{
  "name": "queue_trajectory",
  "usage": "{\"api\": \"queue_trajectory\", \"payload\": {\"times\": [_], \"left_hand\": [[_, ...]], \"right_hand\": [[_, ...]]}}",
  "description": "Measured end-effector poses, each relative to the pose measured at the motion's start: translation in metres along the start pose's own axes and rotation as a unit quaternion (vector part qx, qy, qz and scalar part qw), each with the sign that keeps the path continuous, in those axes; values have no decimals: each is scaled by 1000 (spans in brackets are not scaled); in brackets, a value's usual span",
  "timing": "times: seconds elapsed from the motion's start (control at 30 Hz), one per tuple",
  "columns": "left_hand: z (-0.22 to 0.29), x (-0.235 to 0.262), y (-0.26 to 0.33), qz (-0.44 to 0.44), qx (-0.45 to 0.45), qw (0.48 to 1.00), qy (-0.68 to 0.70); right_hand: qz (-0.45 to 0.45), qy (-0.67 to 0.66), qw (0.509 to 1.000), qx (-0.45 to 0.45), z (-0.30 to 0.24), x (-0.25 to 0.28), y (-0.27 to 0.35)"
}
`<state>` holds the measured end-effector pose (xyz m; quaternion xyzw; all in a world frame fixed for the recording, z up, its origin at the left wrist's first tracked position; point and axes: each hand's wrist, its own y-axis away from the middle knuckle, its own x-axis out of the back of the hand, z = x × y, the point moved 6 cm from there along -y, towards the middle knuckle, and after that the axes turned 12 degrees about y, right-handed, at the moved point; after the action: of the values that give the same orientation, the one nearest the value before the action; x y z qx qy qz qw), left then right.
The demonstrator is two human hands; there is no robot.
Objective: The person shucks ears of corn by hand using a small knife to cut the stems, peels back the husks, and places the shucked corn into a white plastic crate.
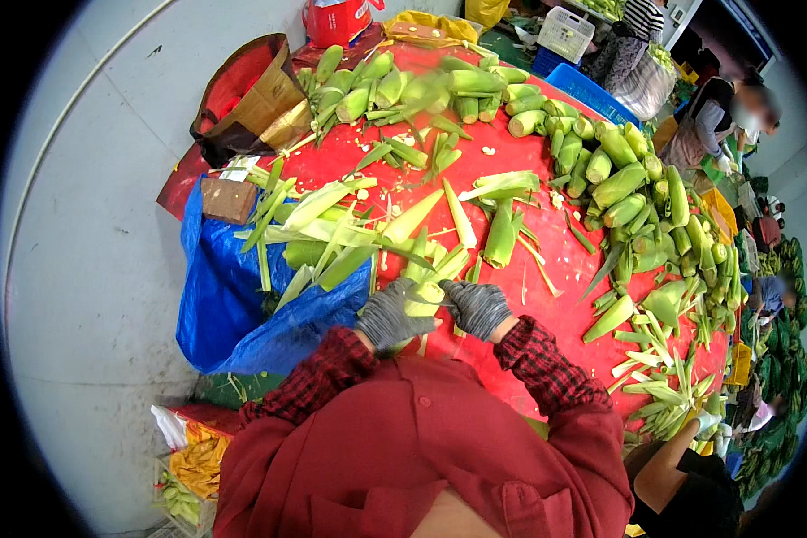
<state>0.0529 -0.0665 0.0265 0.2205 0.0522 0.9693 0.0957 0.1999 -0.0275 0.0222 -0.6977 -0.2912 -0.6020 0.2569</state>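
In front of my chest, my left hand (387, 316) in a grey knit glove is closed around an ear of corn (424, 294), husk still on, its cut end toward me. My right hand (478, 309), gloved alike, is closed close beside that end. A thin blade, seemingly of a small knife, runs from its fingers across the corn; the handle is hidden in the glove. Beyond my hands lie loose husk leaves (412, 218) and another husked ear (500, 235). Long leaves (318, 235) hang over a blue plastic sack (220, 309) at my left.
The red table (529, 309) carries heaped corn (623, 184) along its right and far edges. Trimmed husks (663, 386) lie near right. A brown block (228, 200) rests by the sack, before an open brown bag (251, 94). People (708, 121) stand at the right, beside a blue crate (592, 92).
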Motion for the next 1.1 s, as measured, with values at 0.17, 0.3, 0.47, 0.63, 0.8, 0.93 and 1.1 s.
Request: {"api": "queue_trajectory", "payload": {"times": [0.17,0.3,0.47,0.63,0.8,0.93,1.1], "left_hand": [[-18,3,-8,-196,44,955,217],[-14,10,-1,-52,35,996,58],[-13,4,2,14,43,997,-59],[-20,10,2,-47,17,997,51],[-10,11,-3,-128,-15,987,97],[-19,1,-3,-51,-74,995,-34],[-4,12,6,26,-26,998,-51]], "right_hand": [[-20,9,1000,9,-4,-4,0],[-9,6,1000,4,-12,-1,0],[-31,12,999,-15,-6,-9,-7],[-20,14,1000,-17,-6,-7,-2],[6,-1,1000,-4,-9,-9,-1],[17,-9,1000,-22,-20,-4,-5],[-67,-16,990,-124,26,-40,-1]]}}
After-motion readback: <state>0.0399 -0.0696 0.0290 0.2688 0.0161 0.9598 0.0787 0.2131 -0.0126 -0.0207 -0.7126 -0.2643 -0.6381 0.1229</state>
